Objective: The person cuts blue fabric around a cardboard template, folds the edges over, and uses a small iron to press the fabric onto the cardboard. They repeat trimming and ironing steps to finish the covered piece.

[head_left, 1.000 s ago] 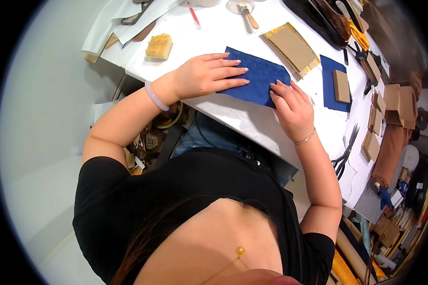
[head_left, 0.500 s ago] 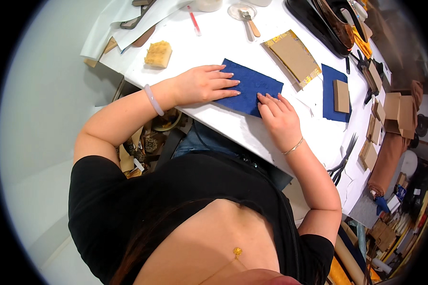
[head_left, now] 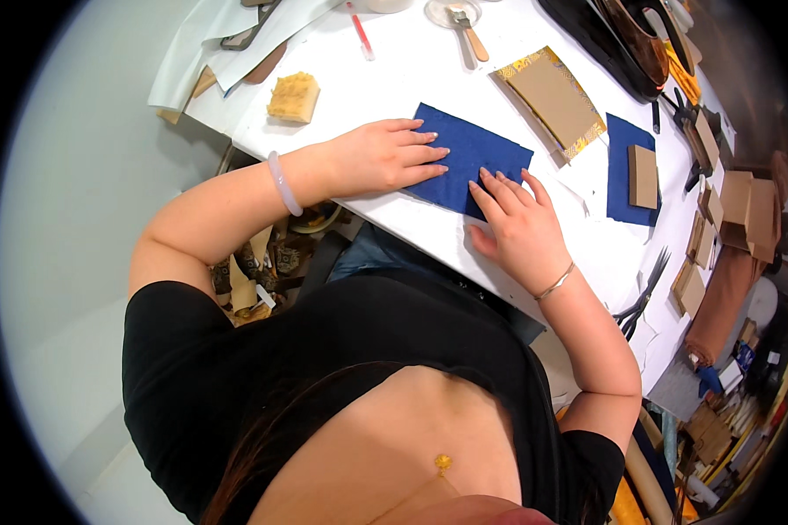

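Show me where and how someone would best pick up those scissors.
Likely by the dark loop handles of the scissors, taken by the nearer right hand from the near side of the table: the loops lie toward it, while the pointed blades aim away.

A pale, smooth wall point(head_left: 70, 262) takes up the left side of the room. Near it stands a white-topped table point(head_left: 350, 96), brightly lit, with soft shadows on its surface. Scraps point(head_left: 241, 284) crowd the space below its left end. Past the right edge, a cardboard box point(head_left: 749, 210) sits near a brown roll point(head_left: 714, 315), and jumbled materials point(head_left: 744, 420) (mostly too small to tell apart) fill the lower right.
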Tool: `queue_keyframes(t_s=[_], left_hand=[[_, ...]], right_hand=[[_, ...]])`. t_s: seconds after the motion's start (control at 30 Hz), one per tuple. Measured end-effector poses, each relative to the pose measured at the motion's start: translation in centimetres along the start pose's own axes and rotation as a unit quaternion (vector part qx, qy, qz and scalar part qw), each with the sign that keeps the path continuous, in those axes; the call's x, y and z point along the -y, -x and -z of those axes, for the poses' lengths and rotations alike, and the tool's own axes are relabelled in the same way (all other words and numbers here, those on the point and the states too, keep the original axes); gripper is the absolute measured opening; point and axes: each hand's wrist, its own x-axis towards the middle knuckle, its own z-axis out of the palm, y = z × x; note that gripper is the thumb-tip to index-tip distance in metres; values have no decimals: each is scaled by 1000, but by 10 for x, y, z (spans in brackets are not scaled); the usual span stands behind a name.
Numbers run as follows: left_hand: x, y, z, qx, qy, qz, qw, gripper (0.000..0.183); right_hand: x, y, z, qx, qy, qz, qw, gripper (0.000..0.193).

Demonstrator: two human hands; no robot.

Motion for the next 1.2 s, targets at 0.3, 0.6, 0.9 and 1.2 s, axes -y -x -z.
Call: queue_keyframes(t_s=[0.3,0.6,0.9,1.2], left_hand=[[-20,-10,27,108,-22,33,993,47],[-48,-27,23,10,151,220,964,52],[-77,-37,-9,-5,85,305,948,44],[-76,-34,-10,15,78,303,950,53]], right_hand=[[4,1,3,25,-3,-22,999,50],[8,1,-2,-5,-23,-50,998,48],[13,4,-13,-53,-42,-87,994,42],[26,-12,-33,-38,-5,-116,992,54]])
